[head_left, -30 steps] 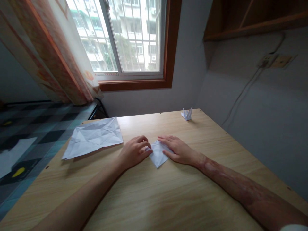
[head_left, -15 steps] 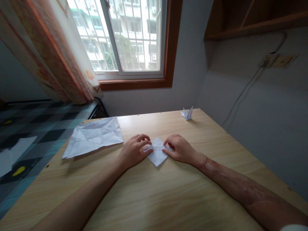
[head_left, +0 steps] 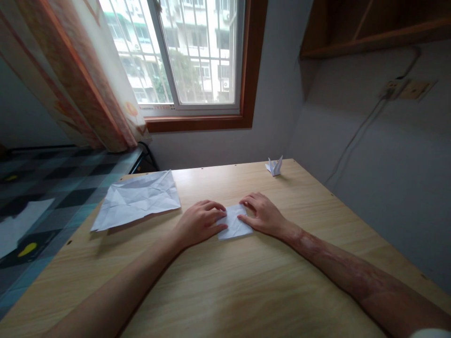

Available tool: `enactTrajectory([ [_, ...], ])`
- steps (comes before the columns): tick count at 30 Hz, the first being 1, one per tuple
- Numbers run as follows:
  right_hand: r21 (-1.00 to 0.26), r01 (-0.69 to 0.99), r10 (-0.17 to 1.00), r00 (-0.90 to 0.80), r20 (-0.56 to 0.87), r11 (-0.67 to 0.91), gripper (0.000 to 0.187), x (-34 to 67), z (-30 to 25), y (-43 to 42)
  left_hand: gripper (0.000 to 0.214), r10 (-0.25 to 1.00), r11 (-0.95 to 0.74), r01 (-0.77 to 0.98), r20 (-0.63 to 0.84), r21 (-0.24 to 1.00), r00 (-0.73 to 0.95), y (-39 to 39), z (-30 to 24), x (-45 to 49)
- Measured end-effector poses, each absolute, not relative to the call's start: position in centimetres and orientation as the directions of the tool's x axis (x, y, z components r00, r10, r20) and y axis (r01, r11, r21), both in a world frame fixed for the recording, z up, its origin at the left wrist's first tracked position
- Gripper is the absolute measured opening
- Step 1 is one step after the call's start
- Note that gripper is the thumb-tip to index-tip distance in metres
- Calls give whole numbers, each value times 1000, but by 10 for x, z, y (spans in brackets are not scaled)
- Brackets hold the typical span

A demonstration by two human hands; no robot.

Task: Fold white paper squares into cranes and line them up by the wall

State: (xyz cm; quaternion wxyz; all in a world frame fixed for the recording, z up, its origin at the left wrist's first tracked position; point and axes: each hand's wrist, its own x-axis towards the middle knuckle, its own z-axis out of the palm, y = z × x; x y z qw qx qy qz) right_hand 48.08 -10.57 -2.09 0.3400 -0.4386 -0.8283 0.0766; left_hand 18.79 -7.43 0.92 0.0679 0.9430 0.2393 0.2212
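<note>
A small folded paper square point(head_left: 237, 224) lies on the wooden table, one edge facing me. My left hand point(head_left: 202, 220) grips its left edge, with the thumb near the close corner and the fingers bent over the side. On the other side, my right hand point(head_left: 262, 213) has its thumb on the paper's right part and its index finger at the far right corner. Creases run across the white surface. The undersides of the fingers are hidden. Farther back on the right stands a folded paper crane point(head_left: 274, 166), apart from both hands.
A larger creased sheet of paper point(head_left: 141, 199) rests at the table's point(head_left: 218, 291) left edge. To the left is a checked bed cover point(head_left: 70, 183) with white paper point(head_left: 26, 223) on it. A wall with a socket and a cable point(head_left: 362, 126) borders the right side.
The folded paper has turned from a diamond, corner towards me, to a square with an edge towards me. Both hands have shifted slightly along its sides.
</note>
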Motion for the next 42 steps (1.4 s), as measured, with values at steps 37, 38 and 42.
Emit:
enactTrajectory([
  [37,-253,525,541,-516,664,812,14,472,-11,-119,21,493,-869,441,440,223,750,-76,3,187],
  [38,-283,510,557,-531,639,812,12,472,-10,-119,21,488,-873,437,443,219,752,-76,3,188],
  [42,-369,447,578,-583,571,815,7,472,-12,-116,22,486,-874,436,422,215,766,-75,5,189],
])
